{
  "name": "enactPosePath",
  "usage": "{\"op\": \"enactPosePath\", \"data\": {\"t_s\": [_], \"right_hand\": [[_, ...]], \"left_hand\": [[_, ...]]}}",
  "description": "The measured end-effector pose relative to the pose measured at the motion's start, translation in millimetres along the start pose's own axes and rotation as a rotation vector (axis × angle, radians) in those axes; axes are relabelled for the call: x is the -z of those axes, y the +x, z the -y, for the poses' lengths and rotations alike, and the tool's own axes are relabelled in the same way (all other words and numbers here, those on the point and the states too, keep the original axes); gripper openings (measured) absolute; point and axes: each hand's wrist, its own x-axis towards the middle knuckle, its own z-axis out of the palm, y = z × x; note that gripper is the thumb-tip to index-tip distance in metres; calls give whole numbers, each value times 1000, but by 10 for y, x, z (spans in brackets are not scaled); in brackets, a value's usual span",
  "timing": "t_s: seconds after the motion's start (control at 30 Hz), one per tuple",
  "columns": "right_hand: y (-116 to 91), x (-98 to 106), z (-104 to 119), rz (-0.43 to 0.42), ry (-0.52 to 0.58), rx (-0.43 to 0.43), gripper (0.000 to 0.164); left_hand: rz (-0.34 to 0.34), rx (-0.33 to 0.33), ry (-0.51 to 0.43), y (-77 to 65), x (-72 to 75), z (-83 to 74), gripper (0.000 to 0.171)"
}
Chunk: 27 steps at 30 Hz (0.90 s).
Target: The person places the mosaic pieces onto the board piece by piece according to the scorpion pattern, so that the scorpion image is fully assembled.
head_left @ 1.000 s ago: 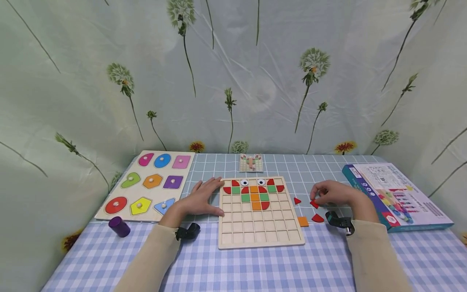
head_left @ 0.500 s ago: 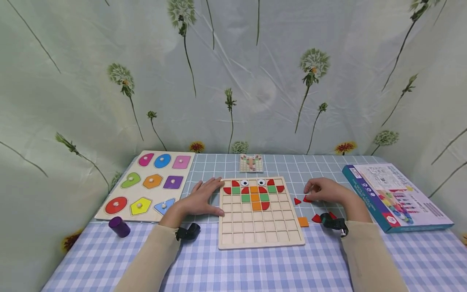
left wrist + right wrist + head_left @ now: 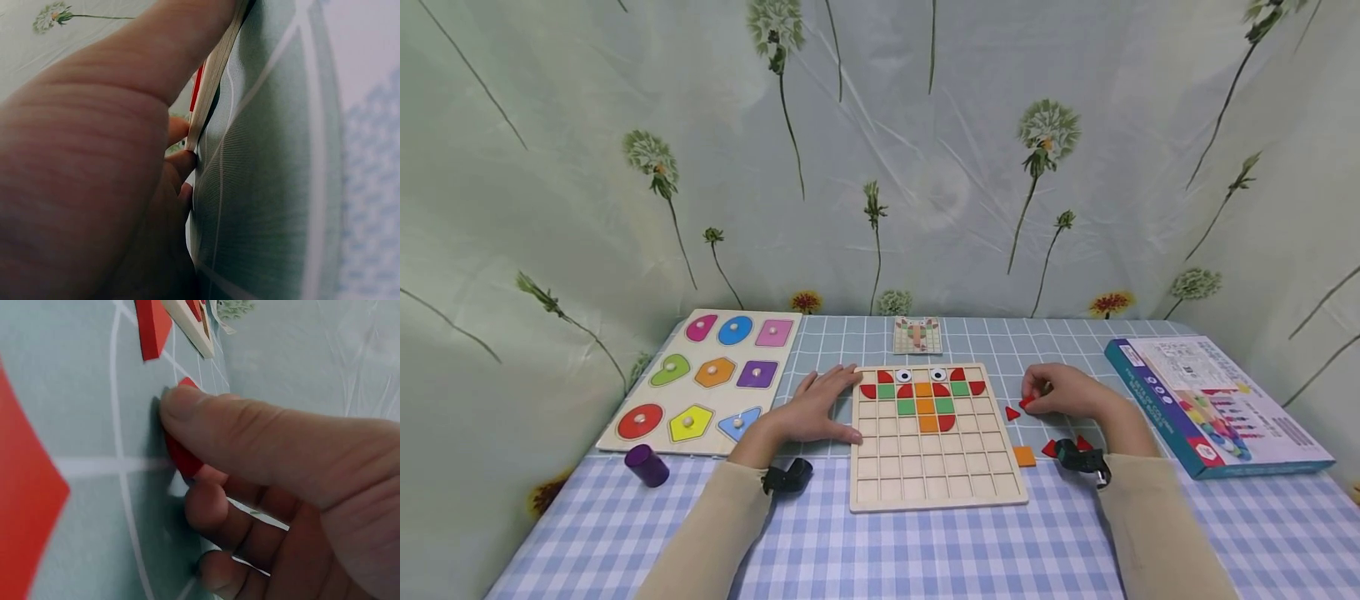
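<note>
My right hand (image 3: 1063,392) pinches a small red puzzle piece (image 3: 184,456) between thumb and fingers, close over the grey-green cloth. The thumb hides part of that piece. A loose red triangle (image 3: 1012,413) lies just left of these fingertips, beside the wooden grid board (image 3: 917,467). Spread fingers of my left hand (image 3: 812,412) rest at the board's left edge, the thumb lower down and the fingertips at the upper corner. Red, green and orange pieces and two eye pieces fill part of the board's upper rows.
Near the right wrist lie an orange square (image 3: 1024,457) and two red pieces (image 3: 1084,443). A pattern card (image 3: 917,336) is behind the board. To the left are a knobbed shape puzzle (image 3: 700,400) and a purple cylinder (image 3: 646,466); a flat box (image 3: 1232,408) lies right.
My right hand has moved left toward the board with the red piece in its fingers. Another red piece now shows by the right wrist. The left hand stays put.
</note>
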Motion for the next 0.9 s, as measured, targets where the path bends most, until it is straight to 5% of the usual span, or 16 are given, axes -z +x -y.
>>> {"op": "enactPosePath", "data": {"t_s": [0.7, 0.9], "right_hand": [[141, -142, 411, -78, 1, 66, 22], [159, -234, 608, -40, 71, 99, 25]], "left_hand": [[-8, -4, -6, -3, -1, 17, 104], [-1, -3, -8, -6, -2, 15, 106]]}}
